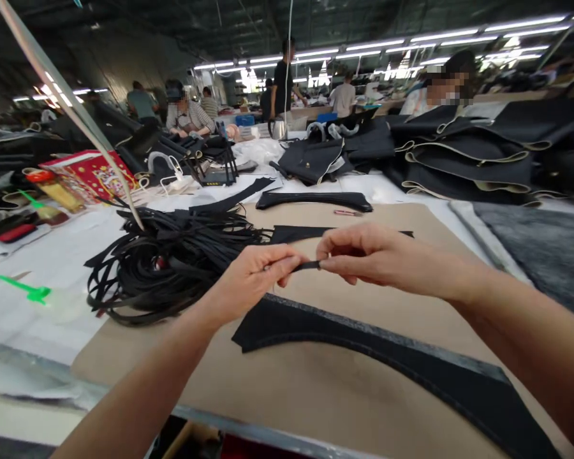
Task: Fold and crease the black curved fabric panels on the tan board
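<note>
A short stretch of black strip [307,266] spans the gap between my two hands, above the brown sheet. My left hand [263,264] pinches one end of it and my right hand [358,254] pinches the other; the fingers hide the rest. Below them lies a long curved black piece [344,328] with a greyish upper edge. Behind my hands another black piece [291,234] is partly covered. Left of my left hand sits a tangled coil of black strips [157,268].
Brown sheeting [287,376] covers the work table. Farther back are a padded black handle piece [316,201], a red pen-like tool [348,213] and a black router [217,176]. Stacked black panels [469,153] stand at right, a green-nozzled bottle [38,294] at left. People work beyond.
</note>
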Available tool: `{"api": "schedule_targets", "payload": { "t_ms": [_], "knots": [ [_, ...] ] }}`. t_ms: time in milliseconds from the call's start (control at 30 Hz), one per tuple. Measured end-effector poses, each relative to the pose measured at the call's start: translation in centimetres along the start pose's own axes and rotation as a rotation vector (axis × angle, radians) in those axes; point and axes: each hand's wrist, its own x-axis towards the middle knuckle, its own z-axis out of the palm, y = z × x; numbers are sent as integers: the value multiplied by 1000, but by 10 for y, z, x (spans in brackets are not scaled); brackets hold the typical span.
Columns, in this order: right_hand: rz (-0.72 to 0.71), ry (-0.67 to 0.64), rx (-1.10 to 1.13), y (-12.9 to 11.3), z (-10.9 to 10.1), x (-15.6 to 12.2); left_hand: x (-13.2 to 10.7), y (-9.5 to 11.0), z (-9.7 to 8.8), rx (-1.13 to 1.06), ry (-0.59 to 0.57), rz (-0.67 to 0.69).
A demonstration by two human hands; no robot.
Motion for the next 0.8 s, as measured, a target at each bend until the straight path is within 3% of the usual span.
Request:
{"api": "schedule_targets", "payload": {
  "t_ms": [100,200,267,367,433,500,600,700,800],
  "knots": [
    [144,-51,-11,14,5,-46,-13,0,18,-46,-142,-192],
    [291,-110,35,33,18,-95,-32,-19,27,13,-299,-333],
    [388,-81,18,47,30,-123,-44,-38,35,115,-336,-362],
    [489,44,-110,68,51,-158,-61,-70,46,324,-305,-292],
    [506,154,-209,81,65,-176,-73,-90,51,450,-213,-197],
    [519,239,-277,92,78,-190,-86,-109,52,552,-130,-132],
    [561,289,-317,100,89,-203,-107,-127,50,635,-109,-70],
    [574,268,-264,101,93,-208,-122,-123,47,622,-71,-39],
    [549,240,-204,108,95,-220,-124,-93,47,585,-33,-125]
  ]
}}
